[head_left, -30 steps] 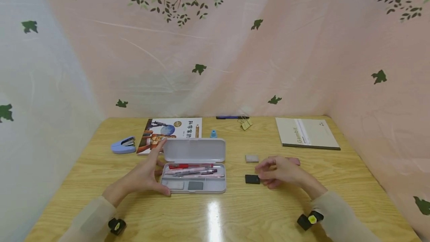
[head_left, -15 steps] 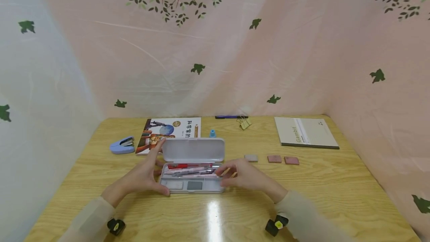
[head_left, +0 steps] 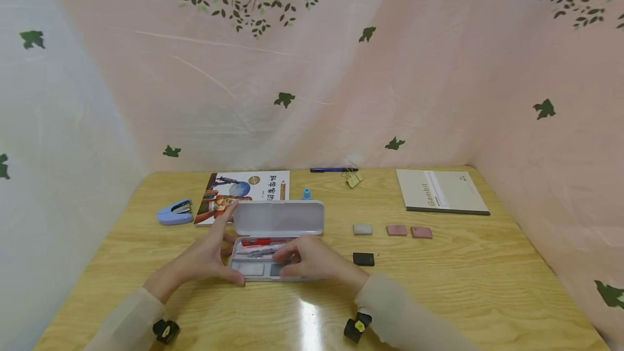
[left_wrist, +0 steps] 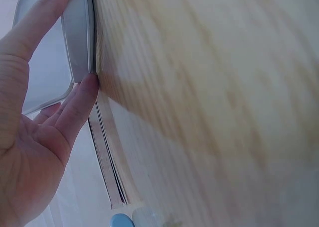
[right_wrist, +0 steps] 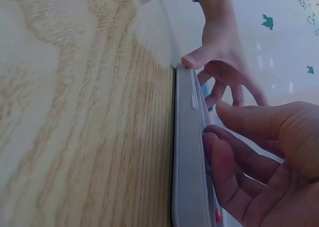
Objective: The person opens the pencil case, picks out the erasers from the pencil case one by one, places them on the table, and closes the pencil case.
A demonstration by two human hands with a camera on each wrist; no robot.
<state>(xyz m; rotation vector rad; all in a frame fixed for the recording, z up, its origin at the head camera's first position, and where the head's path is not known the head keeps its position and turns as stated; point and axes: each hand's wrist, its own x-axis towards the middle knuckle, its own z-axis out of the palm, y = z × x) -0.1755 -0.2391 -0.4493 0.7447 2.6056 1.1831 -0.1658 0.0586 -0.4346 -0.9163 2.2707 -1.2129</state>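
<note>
In the head view, an open pencil case [head_left: 279,218] holds pens [head_left: 258,251] in its rear section. A white eraser [head_left: 251,269] and a dark grey eraser [head_left: 275,270] lie in its front section. My left hand [head_left: 208,256] holds the case's left end, thumb at the front corner and fingers along the side and lid. My right hand [head_left: 309,259] reaches over the front section, bent fingertips right at the grey eraser and partly hiding it. In the right wrist view, a gap shows between the thumb [right_wrist: 244,118] and the fingers of that hand.
Right of the case lie a black eraser [head_left: 363,259], a whitish eraser [head_left: 363,229] and two pink ones [head_left: 397,230]. Behind are a picture book [head_left: 263,183], a blue-capped item [head_left: 306,194], a pen [head_left: 333,169], a binder clip [head_left: 353,179] and a notebook [head_left: 442,191]. A stapler [head_left: 174,213] stands left.
My right hand has moved left from beside the black eraser, across the case's right end, to the grey eraser. The black eraser stays on the table. My left hand keeps its place.
</note>
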